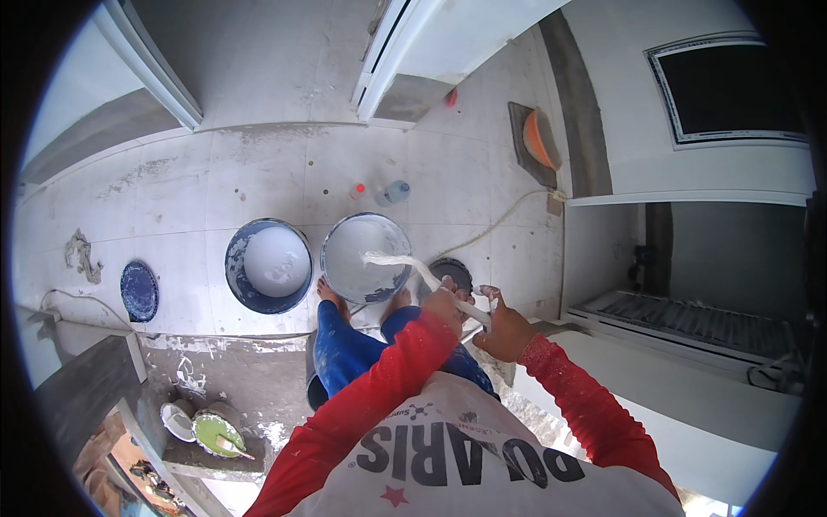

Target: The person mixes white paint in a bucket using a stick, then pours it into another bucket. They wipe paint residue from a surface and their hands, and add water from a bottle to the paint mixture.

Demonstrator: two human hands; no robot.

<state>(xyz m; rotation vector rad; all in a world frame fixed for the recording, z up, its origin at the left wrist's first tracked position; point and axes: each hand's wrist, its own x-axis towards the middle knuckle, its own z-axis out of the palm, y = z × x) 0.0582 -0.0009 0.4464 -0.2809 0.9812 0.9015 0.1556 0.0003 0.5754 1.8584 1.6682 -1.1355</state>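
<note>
Twisted white strip (pixel 405 260), rope-like and slightly bent, ran on a slant from the person's hands out to the front left. Its near part sloped up from right to left between the hands; beyond them it bent, so that the last stretch pointed almost straight left, ending in a frayed-looking tip. That far part hung over the right bucket (pixel 326 250), whose inside was smeared pale; whether the tip touched the contents could not be told.

Large dark letters crossed the front of the white shirt (pixel 370 482), upside down from this viewpoint, with a small red star and a dark motif of linked dots beside them.

Both hands had the strip in their grip. The left hand (pixel 443 308) was closed around its middle, fingers curled over it. The right hand (pixel 506 332) grasped the near end, thumb and forefinger parted around it; how tightly could not be told. White smears marked the fingers.

Just left of the right bucket stood a blue bucket (pixel 258 302) with white material inside. A dark round container (pixel 452 273) sat near the hands on the pale floor (pixel 185 189), and a clear bottle (pixel 397 191) lay beyond the buckets.
</note>
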